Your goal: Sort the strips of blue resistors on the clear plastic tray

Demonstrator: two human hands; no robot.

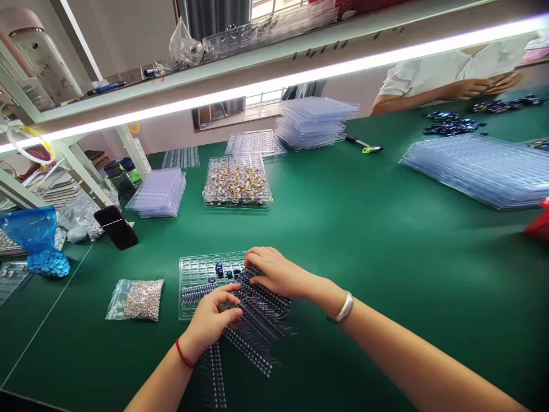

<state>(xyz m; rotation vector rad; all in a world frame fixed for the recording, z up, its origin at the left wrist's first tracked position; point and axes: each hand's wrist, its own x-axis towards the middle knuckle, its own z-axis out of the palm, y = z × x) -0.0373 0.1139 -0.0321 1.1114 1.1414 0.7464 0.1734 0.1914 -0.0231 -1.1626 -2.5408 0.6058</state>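
My left hand [213, 316], with a red cord on its wrist, has thumb and fingertips closed at the edge of a dark strip set with small parts and thin wires [259, 320]. Curled over the upper end of a bundle of similar dark strips [274, 298] is my right hand [271, 270], which wears a silver bangle. Under both hands lies a clear compartment tray [191, 269]. A few dark blue shiny pieces [219, 269] sit in it. More strips [218, 375] fan out toward me on the green table; their upper ends are hidden by my hands.
Left of the tray rests a zip bag of small beige pieces [143, 299]. A phone [115, 227] and stacked clear trays [158, 191] stand behind it. Farther back is a filled tray [237, 182]. At right lie more trays [480, 169], near another person's hands [480, 87]. A lit shelf [274, 80] crosses above.
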